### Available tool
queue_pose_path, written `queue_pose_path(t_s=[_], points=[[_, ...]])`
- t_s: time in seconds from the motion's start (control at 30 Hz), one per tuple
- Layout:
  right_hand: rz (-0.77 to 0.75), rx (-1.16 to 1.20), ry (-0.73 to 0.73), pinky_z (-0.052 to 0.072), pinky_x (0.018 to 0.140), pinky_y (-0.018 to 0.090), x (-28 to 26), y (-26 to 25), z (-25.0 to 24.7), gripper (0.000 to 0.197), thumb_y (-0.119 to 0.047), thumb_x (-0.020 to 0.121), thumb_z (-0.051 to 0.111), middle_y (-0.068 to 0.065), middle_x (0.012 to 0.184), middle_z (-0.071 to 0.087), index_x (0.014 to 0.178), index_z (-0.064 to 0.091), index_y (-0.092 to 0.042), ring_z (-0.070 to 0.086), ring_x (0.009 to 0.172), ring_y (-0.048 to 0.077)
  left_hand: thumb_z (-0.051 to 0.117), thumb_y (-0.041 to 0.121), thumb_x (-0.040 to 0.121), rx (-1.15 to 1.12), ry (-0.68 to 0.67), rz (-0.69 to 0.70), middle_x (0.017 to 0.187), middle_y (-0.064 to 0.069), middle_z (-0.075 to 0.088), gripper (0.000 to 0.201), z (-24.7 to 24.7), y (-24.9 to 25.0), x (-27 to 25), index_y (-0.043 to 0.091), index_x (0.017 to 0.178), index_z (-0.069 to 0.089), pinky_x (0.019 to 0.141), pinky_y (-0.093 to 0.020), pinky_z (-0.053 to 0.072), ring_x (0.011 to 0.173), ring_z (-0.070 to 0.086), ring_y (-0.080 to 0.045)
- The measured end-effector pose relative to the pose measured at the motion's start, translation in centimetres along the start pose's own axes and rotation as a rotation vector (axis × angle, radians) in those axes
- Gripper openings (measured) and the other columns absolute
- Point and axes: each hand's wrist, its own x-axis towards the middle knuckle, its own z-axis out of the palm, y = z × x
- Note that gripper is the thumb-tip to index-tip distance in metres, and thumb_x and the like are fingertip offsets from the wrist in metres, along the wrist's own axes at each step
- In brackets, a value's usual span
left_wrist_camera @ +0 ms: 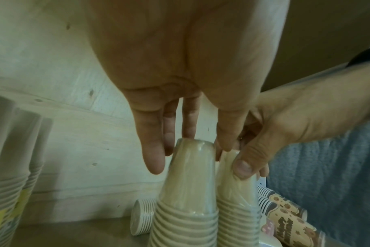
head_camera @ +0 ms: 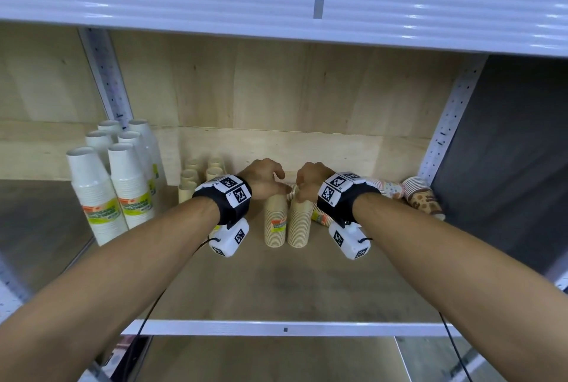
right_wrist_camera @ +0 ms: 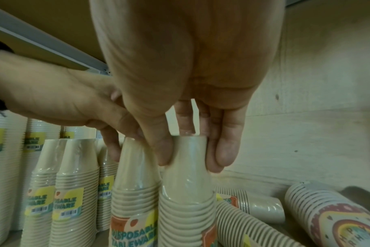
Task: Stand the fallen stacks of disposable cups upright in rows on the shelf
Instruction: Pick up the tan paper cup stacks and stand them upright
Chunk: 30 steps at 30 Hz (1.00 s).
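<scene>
Two beige cup stacks stand side by side, touching, near the middle of the wooden shelf (head_camera: 276, 289), each with its long axis vertical, rims down and the narrow cup base pointing up. The left beige stack (head_camera: 275, 222) carries a label on its front; the left hand (head_camera: 261, 179) hangs over its top, with fingers (left_wrist_camera: 154, 157) extended down around the top cup, touching it lightly rather than clasping it. The right beige stack (head_camera: 300, 223) is gripped at its top by the right hand (head_camera: 310, 183), thumb on one side and fingers (right_wrist_camera: 226, 150) on the other, pinching the wrapped top cup.

Behind and to the left stands a group of smaller beige stacks (head_camera: 199, 175), upright in rows. Further left, tall white cup stacks (head_camera: 120, 179) with yellow-green labels also stand upright. To the right, patterned cup stacks (head_camera: 424, 197) lie on their sides near the shelf's right post, long axes roughly horizontal. A fallen beige stack (right_wrist_camera: 249, 224) lies tilted just beside the gripped one.
</scene>
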Motion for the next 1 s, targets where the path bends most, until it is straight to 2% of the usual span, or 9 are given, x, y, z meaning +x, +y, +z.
queue_pose_path(t_s=[0.17,0.37,0.43,0.53,0.57,0.63,0.7,0.87,1.0], points=[[0.045,-0.006,0.015,0.027,0.044,0.021,0.2,0.1,0.2,0.029,-0.013,0.079,0.074,0.003,0.065,0.047,0.063,0.049,-0.008,0.051,0.071,0.020,0.072,0.029,0.083,0.024,-0.015,0.025,0.115,-0.004,0.065,0.038,0.1,0.3,0.0,0.014,0.117,0.068,0.080,-0.026,0.047,0.101,0.061,-0.020],[0.023,-0.027,0.012,0.039,0.055,0.023,-0.2,0.3,0.0,0.022,-0.019,0.077,0.076,0.006,0.081,0.054,0.094,0.064,-0.009,0.053,0.078,0.022,0.069,0.028,0.085,0.008,-0.011,0.035,0.123,-0.004,0.060,0.043,0.2,0.8,-0.1,0.015,0.125,0.064,0.082,-0.025,0.044,0.107,0.058,-0.020],[0.029,-0.003,0.000,0.044,0.064,0.027,-0.2,0.3,0.0,0.022,-0.022,0.077,0.076,0.006,0.084,0.053,0.088,0.059,-0.013,0.050,0.080,0.023,0.070,0.030,0.084,0.009,0.003,0.028,0.122,-0.004,0.059,0.043,0.3,0.7,-0.1,0.016,0.125,0.064,0.081,-0.026,0.043,0.104,0.057,-0.019],[0.043,-0.013,-0.001,0.037,0.050,0.022,-0.3,0.1,0.0,0.023,-0.016,0.077,0.074,0.004,0.069,0.050,0.071,0.054,-0.008,0.055,0.077,0.023,0.070,0.023,0.085,0.011,-0.009,0.034,0.121,-0.007,0.065,0.039,0.4,0.7,-0.1,0.012,0.123,0.067,0.079,-0.024,0.044,0.103,0.061,-0.019],[0.030,-0.017,-0.018,0.041,0.053,0.021,-0.3,0.1,-0.1,0.018,-0.016,0.078,0.074,0.006,0.076,0.058,0.080,0.060,-0.006,0.060,0.081,0.024,0.069,0.021,0.086,0.010,-0.011,0.040,0.122,-0.007,0.066,0.038,0.4,0.8,-0.1,0.011,0.123,0.067,0.080,-0.024,0.044,0.105,0.061,-0.020],[0.009,-0.021,-0.041,0.048,0.066,0.024,-0.5,0.1,-0.3,0.036,-0.016,0.080,0.073,0.010,0.108,0.067,0.113,0.065,-0.002,0.066,0.099,0.025,0.069,0.019,0.087,0.007,-0.010,0.046,0.123,-0.007,0.066,0.038,0.4,0.8,-0.2,0.010,0.123,0.066,0.080,-0.024,0.044,0.108,0.062,-0.020],[-0.008,-0.023,-0.033,0.045,0.061,0.022,-0.7,0.2,-0.5,0.041,-0.013,0.082,0.071,0.012,0.119,0.065,0.121,0.064,-0.004,0.065,0.105,0.025,0.069,0.019,0.086,0.003,-0.011,0.044,0.122,-0.007,0.066,0.038,0.4,0.8,-0.2,0.009,0.123,0.066,0.080,-0.024,0.045,0.107,0.062,-0.020],[0.011,-0.014,0.019,0.038,0.052,0.021,-0.3,0.1,-0.2,0.031,-0.024,0.079,0.075,0.010,0.092,0.062,0.100,0.066,-0.004,0.058,0.079,0.022,0.070,0.018,0.084,0.008,-0.017,0.035,0.114,-0.007,0.069,0.035,0.3,0.8,-0.2,0.012,0.119,0.069,0.079,-0.026,0.049,0.098,0.063,-0.020],[0.011,0.014,0.007,0.048,0.082,0.032,-0.4,0.5,-0.5,0.048,-0.032,0.079,0.074,0.012,0.117,0.062,0.119,0.061,-0.008,0.060,0.105,0.029,0.070,0.019,0.084,0.023,-0.018,0.034,0.114,-0.006,0.068,0.037,0.2,0.9,-0.2,0.012,0.120,0.069,0.080,-0.025,0.048,0.100,0.063,-0.021]])
